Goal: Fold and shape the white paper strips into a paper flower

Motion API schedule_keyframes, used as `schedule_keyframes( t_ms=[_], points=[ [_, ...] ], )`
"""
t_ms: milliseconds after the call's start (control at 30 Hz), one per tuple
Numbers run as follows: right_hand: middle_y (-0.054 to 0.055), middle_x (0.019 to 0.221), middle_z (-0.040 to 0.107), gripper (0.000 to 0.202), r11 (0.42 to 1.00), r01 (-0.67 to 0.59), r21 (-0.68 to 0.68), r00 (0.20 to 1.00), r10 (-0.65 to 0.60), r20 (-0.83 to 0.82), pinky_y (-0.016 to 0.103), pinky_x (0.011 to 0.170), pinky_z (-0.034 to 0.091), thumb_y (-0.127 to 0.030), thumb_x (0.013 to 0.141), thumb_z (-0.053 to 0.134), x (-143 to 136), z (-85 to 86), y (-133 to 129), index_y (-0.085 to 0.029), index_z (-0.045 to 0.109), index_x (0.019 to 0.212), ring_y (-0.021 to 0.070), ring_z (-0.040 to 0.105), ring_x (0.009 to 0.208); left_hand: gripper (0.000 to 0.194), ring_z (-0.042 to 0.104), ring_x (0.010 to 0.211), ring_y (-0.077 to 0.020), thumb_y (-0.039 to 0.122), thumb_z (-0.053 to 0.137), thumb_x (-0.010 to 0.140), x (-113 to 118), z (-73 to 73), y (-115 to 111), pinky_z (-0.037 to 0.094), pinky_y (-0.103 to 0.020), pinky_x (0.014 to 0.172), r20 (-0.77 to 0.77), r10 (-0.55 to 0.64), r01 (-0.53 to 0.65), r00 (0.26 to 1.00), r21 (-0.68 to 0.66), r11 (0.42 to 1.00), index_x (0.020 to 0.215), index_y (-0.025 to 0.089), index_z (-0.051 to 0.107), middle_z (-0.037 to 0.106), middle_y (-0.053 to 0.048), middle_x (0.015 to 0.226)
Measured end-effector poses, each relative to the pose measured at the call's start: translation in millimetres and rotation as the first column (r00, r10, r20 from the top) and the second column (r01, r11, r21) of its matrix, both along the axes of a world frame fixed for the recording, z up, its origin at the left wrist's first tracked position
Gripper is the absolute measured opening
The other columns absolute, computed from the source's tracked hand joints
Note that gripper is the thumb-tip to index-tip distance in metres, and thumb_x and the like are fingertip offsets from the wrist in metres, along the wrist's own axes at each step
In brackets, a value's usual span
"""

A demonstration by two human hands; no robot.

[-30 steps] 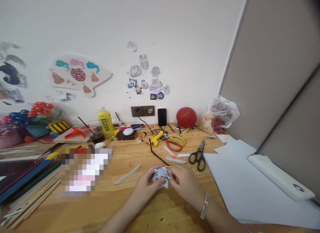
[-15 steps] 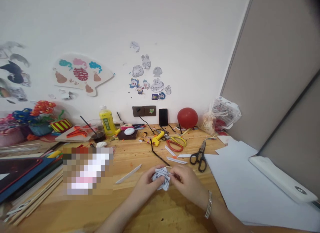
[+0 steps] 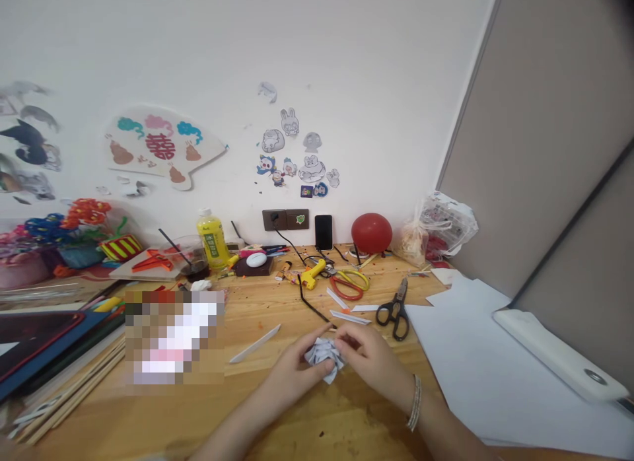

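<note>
Between my hands, above the wooden table (image 3: 277,408), is a white folded-paper flower (image 3: 324,356) with layered, pointed petals. My left hand (image 3: 302,365) is closed on its left side, thumb across the front. The fingers of my right hand (image 3: 359,347) pinch its upper right edge. A thin wooden stick shows just above the flower, its lower part hidden by fingers. Beyond the hands a black fuzzy stem (image 3: 312,307) lies slantwise. Folded white paper strips (image 3: 255,344) lie left of the hands and behind them.
Black-handled scissors (image 3: 395,310) lie right of the hands, beside large white paper sheets (image 3: 475,355). Behind are a yellow glue gun (image 3: 313,274), red-and-yellow-handled scissors (image 3: 351,284), a red balloon (image 3: 371,233) and a phone (image 3: 323,232). Wooden sticks (image 3: 82,385) and a yellow-drink bottle (image 3: 212,240) stand leftward.
The paper flower has shifted slightly right and down and turned in my fingers. My left fingers have reached up behind it; my right hand keeps its pinch.
</note>
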State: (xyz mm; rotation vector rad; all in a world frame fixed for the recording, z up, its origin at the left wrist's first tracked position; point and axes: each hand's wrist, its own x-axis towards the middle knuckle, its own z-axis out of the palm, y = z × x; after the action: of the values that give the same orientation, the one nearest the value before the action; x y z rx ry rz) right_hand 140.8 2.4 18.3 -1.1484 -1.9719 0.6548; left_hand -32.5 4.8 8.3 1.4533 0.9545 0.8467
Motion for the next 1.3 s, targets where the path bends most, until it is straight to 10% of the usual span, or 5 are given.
schedule_keyframes(
  t_ms=[433, 1300],
  points=[
    [-0.002, 0.062, 0.056, 0.012, 0.992, 0.082, 0.100, 0.950, -0.108, 0.293, 0.022, 0.055, 0.027, -0.017, 0.078, 0.053, 0.4, 1.1, -1.8, -0.018, 0.056, 0.066, 0.0117, 0.048, 0.059, 0.052, 0.059, 0.093, -0.0267, 0.040, 0.072, 0.061, -0.3, -9.5, 7.5, 0.046, -0.033, 0.079, 0.034, 0.107, -0.107, 0.994, 0.001, 0.994, 0.104, 0.014, 0.057, 0.066, -0.012, 0.100],
    [-0.006, 0.052, 0.042, 0.022, 0.994, 0.092, -0.065, 0.993, -0.087, 0.079, 0.019, 0.048, 0.026, -0.014, 0.076, 0.050, -3.6, -12.4, 5.9, -0.017, 0.047, 0.054, 0.0089, 0.039, 0.050, 0.035, 0.060, 0.081, -0.0216, 0.040, 0.067, 0.068, -2.0, -0.2, 7.6, 0.043, -0.029, 0.074, 0.119, 0.034, -0.023, 0.992, -0.094, 0.995, 0.090, 0.013, 0.065, 0.070, -0.006, 0.085]
  ],
)
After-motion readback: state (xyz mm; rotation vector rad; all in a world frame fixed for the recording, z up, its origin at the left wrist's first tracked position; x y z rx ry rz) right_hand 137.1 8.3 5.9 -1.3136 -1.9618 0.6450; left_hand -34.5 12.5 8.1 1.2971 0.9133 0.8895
